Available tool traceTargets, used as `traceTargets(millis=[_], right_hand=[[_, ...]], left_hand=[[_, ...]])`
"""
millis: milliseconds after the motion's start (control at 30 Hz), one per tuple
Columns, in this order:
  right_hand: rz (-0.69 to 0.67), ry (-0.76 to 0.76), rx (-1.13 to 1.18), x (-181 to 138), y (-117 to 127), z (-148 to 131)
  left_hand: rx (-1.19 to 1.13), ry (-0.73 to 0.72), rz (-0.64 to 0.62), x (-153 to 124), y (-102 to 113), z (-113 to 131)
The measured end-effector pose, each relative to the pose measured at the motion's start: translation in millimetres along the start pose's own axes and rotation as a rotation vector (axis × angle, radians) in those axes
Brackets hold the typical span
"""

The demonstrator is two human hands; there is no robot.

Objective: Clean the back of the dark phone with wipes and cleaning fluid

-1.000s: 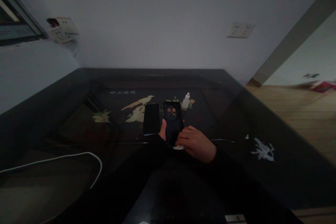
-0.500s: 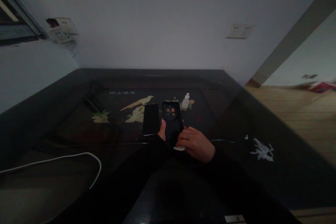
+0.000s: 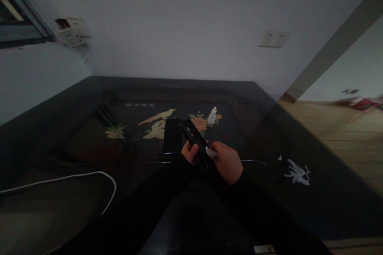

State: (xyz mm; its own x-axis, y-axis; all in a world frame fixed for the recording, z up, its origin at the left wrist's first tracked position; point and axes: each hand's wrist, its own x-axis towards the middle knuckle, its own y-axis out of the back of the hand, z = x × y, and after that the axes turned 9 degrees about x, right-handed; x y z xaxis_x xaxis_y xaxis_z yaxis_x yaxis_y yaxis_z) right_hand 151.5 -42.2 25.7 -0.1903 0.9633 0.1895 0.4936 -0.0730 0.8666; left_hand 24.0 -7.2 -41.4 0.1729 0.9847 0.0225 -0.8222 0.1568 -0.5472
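Note:
My left hand [image 3: 190, 153] is closed around the lower left side of a black phone case [image 3: 195, 139], which is held tilted above the table. Camera openings show near the case's upper end. Pinched in my right hand [image 3: 227, 161] is a crumpled white tissue [image 3: 211, 152], pressed to the case's right edge. A black phone [image 3: 172, 135] lies flat just left of the case. Behind my right hand a small white dropper bottle [image 3: 212, 116] stands upright.
The dark glossy table [image 3: 260, 127] has a bird-and-flower picture in its top. Torn white tissue [image 3: 299, 172] lies at the right, a white cable [image 3: 98, 173] at the left. A wall socket [image 3: 274, 39] sits above the table's back edge.
The phone case has turned from nearly upright to leaning left, edge toward me. My right hand has shifted the tissue up from the case's bottom end to its right side.

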Motion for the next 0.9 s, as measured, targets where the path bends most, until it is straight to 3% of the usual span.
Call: traceTargets(millis=[167,300,533,633,900], right_hand=[[0.026,0.040,0.010,8,-1,-1],[0.071,0.106,0.067,34,-1,-12],[0.161,0.108,0.063,76,4,-35],[0.135,0.107,0.043,65,5,-30],[0.053,0.096,-0.151,-2,0,-1]], left_hand=[[0.022,-0.020,-0.020,1,0,-2],[0.057,-0.078,0.035,-4,-4,-2],[0.094,-0.104,0.009,-10,-10,1],[0.091,-0.131,0.014,-6,-8,-1],[0.102,-0.162,0.010,0,4,-10]])
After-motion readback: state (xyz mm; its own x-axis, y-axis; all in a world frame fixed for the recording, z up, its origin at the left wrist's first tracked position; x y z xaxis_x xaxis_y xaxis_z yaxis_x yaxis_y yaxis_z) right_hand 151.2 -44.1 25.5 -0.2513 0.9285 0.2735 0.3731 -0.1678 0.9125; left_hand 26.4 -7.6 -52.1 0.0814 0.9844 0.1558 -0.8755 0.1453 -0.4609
